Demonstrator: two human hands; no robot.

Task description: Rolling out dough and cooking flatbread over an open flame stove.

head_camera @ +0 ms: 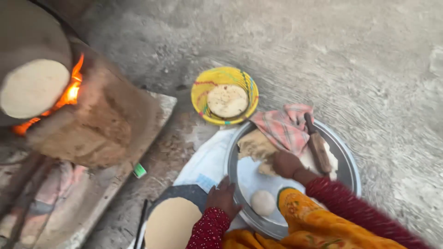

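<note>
Head view: right hand (286, 163) closed into dough mass (258, 147) on round metal tray (346, 161), pinching it; left hand (222, 197) spread flat on tray rim, beside rolled flatbread (170, 223) on board. Dough ball (263, 203) between hands. Rolling pin (317, 145), checked cloth (284, 127) on tray; yellow basket (224, 95) behind; fire (69, 94) far left

Metal tray (347, 162), dull grey sheen. Wood pin (318, 146), smooth, matt brown. Checked cloth (282, 127), soft, crumpled. Basket (200, 94) woven, yellow, ribbed. Dough (262, 202) matt, floury. Clay stove (99, 122) rough, dusty. Floor (350, 60) coarse, gritty concrete. Sleeves knit & printed fabric.
</note>
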